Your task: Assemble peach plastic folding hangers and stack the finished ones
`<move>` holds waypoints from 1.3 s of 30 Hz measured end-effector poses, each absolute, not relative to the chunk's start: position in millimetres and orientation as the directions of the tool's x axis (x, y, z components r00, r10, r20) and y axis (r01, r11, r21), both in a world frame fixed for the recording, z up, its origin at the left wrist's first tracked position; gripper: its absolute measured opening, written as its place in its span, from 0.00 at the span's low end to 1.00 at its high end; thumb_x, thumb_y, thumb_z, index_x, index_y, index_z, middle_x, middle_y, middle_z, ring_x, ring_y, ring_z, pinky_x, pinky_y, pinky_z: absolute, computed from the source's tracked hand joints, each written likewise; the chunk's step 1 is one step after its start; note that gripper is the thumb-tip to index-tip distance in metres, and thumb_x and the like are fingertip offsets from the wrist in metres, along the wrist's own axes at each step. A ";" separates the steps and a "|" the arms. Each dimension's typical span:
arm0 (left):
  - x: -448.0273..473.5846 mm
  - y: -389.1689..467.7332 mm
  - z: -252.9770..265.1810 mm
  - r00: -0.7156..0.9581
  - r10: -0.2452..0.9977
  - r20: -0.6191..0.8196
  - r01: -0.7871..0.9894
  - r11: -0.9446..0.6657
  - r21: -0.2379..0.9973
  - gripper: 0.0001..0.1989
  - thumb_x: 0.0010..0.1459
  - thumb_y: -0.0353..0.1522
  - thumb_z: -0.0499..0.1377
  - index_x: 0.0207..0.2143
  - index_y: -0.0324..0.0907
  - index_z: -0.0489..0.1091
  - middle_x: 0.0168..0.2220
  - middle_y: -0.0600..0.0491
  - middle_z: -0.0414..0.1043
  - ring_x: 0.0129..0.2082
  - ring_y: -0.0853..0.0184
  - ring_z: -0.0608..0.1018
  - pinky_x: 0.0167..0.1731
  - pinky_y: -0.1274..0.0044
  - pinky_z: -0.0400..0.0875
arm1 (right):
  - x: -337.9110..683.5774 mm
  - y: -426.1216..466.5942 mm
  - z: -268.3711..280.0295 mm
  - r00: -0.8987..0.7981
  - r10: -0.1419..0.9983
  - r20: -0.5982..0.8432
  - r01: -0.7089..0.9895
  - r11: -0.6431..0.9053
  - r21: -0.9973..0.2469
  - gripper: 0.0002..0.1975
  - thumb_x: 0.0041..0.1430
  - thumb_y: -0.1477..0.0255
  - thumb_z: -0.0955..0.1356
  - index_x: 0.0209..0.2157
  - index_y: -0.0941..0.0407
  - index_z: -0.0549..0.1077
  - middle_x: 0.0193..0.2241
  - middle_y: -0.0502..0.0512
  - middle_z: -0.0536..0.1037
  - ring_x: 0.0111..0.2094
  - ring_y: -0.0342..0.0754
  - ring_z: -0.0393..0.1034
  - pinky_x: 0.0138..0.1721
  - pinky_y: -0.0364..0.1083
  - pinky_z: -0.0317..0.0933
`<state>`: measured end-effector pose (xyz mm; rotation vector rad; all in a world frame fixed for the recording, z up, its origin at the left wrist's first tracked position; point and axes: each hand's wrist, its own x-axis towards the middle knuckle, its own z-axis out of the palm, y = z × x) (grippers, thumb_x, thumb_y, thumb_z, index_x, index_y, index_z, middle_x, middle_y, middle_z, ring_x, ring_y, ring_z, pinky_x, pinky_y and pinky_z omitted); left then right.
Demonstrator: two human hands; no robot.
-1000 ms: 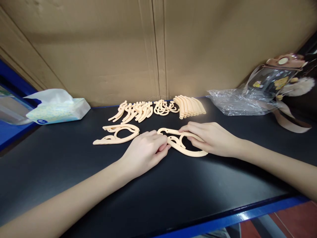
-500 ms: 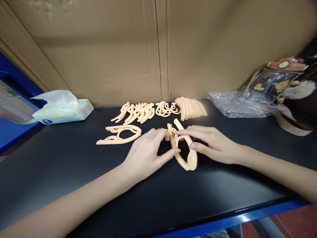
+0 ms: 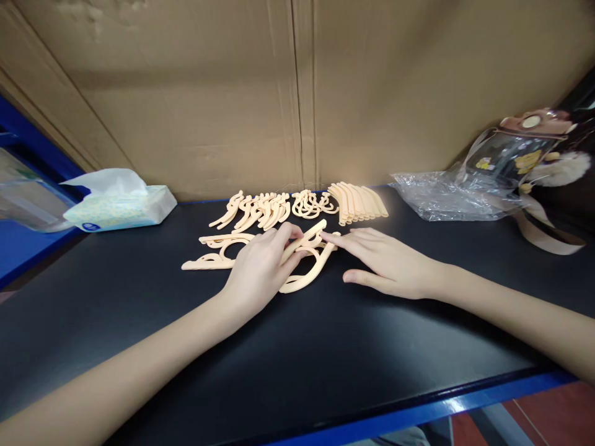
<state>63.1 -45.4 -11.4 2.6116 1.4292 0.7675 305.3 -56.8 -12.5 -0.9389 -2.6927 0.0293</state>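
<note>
Peach two-armed plastic frame [image 3: 320,264] is held mid-table, tips pointing away, over the glossy black tabletop [image 3: 325,371]. One arm is pinched between thumb and fingers of the bare left hand [image 3: 260,266], likely to steady it with the tips left accessible. Bare right hand [image 3: 390,263]: thumb and forefinger spread, nothing gripped; forefinger at a tip, contact can't be told. Matching peach plastic frame [image 3: 209,265] is partly hidden behind the left hand. Loose curved peach plastic pieces [image 3: 356,203] are grouped behind, probably for easy reach.
</note>
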 end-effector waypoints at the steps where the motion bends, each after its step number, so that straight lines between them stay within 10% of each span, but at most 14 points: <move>1: 63.0 -45.1 -10.4 0.457 0.802 0.384 0.773 -0.572 0.274 0.08 0.62 0.36 0.55 0.43 0.43 0.64 0.38 0.54 0.74 0.37 0.63 0.76 0.35 0.74 0.66 | 307.1 -57.2 -10.8 -0.734 0.621 0.275 0.629 0.774 -0.071 0.29 0.67 0.59 0.56 0.64 0.60 0.53 0.50 0.64 0.73 0.48 0.55 0.67 0.52 0.57 0.58; 21: 53.5 -37.6 -13.8 0.589 0.664 0.460 0.690 -0.710 0.143 0.08 0.62 0.32 0.56 0.39 0.44 0.75 0.43 0.54 0.78 0.41 0.64 0.79 0.38 0.72 0.61 | 320.5 -66.0 6.3 -0.720 0.656 0.225 0.669 0.743 -0.022 0.15 0.63 0.68 0.63 0.50 0.55 0.69 0.37 0.56 0.77 0.38 0.50 0.70 0.42 0.50 0.61; 31: 50.9 -36.0 -10.7 0.677 0.620 0.398 0.673 -0.740 0.008 0.12 0.65 0.31 0.51 0.42 0.45 0.75 0.44 0.54 0.78 0.43 0.65 0.78 0.42 0.71 0.63 | 320.0 -72.2 12.6 -0.554 0.832 0.035 0.802 0.545 -0.246 0.19 0.62 0.70 0.62 0.54 0.55 0.64 0.19 0.45 0.74 0.22 0.45 0.68 0.24 0.42 0.56; 39: 48.4 -32.9 -14.1 0.643 0.660 0.389 0.719 -0.694 -0.012 0.12 0.64 0.30 0.52 0.43 0.42 0.74 0.45 0.52 0.77 0.44 0.60 0.77 0.43 0.68 0.62 | 333.4 -67.3 16.0 -0.614 0.785 0.086 0.769 0.619 -0.163 0.12 0.56 0.75 0.62 0.41 0.53 0.71 0.32 0.51 0.75 0.32 0.47 0.70 0.32 0.45 0.61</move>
